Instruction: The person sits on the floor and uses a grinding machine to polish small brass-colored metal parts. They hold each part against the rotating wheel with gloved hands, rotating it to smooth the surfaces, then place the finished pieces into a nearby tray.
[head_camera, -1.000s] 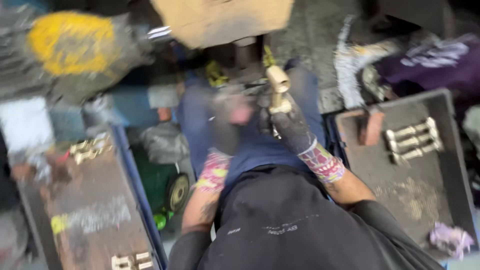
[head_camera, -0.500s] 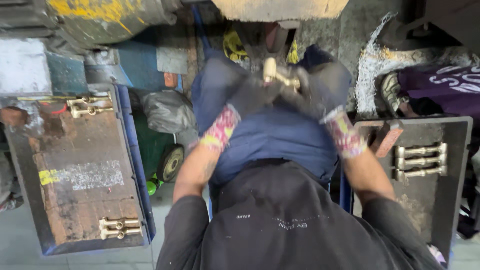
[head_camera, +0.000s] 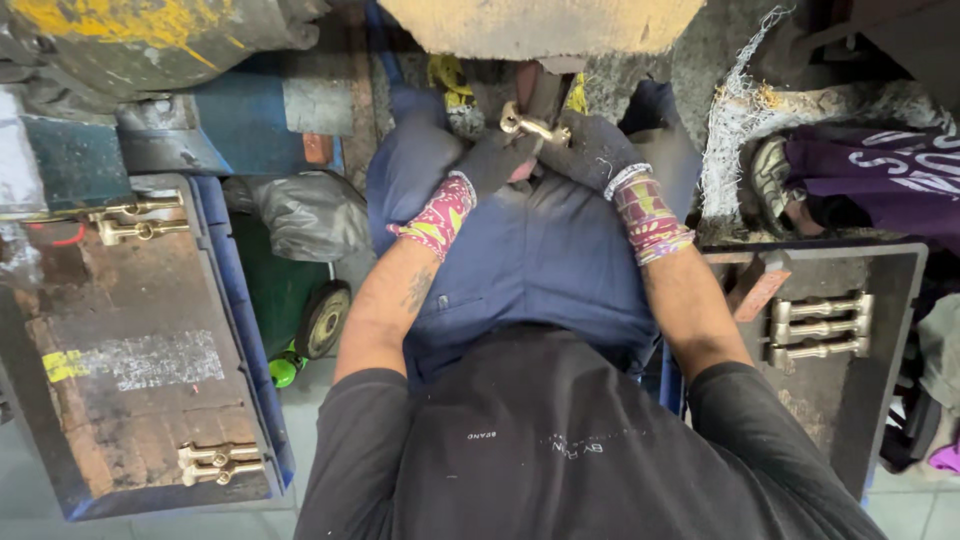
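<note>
— Where's the brass fitting (head_camera: 530, 126)?
— Above the lap, pinched between both gloved hands.
— Grips?
— Left hand (head_camera: 492, 160) and right hand (head_camera: 592, 150) each closed on it, forearms angled inward.

Both gloved hands, left hand (head_camera: 495, 160) and right hand (head_camera: 590, 150), sit close under the wheel (head_camera: 540, 25), which blocks the way ahead. Toward the body, the lap (head_camera: 540, 260) is open. Left of the hands a blue tray (head_camera: 235, 300) and grey bag (head_camera: 310, 215) crowd in; right, a dark tray (head_camera: 900, 300) and rags (head_camera: 740, 130).
</note>
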